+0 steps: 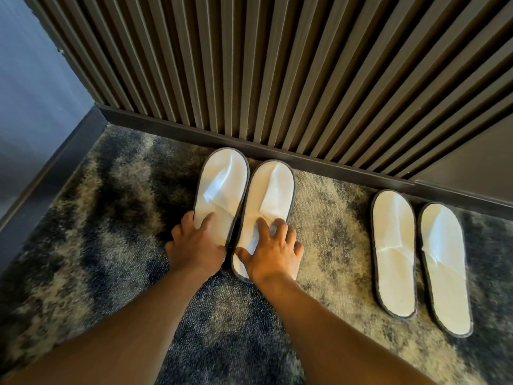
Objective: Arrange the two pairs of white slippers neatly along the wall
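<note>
Two pairs of flat white slippers with grey edging lie on the carpet, toes toward the slatted wall [277, 65]. The left pair is side by side: its left slipper [224, 182] and its right slipper [270, 195]. My left hand [195, 243] lies on the heel of the left one, fingers spread over it. My right hand [273, 251] presses flat on the heel half of the right one, fingers apart. The second pair stands further right, apart from my hands: one slipper [394, 251] and its mate [444, 268], both parallel and close to the baseboard [333, 165].
A mottled grey and beige carpet [97, 232] covers the floor. A blue-grey wall [36, 93] with a dark skirting closes the corner on the left. A strip of carpet separates the two pairs.
</note>
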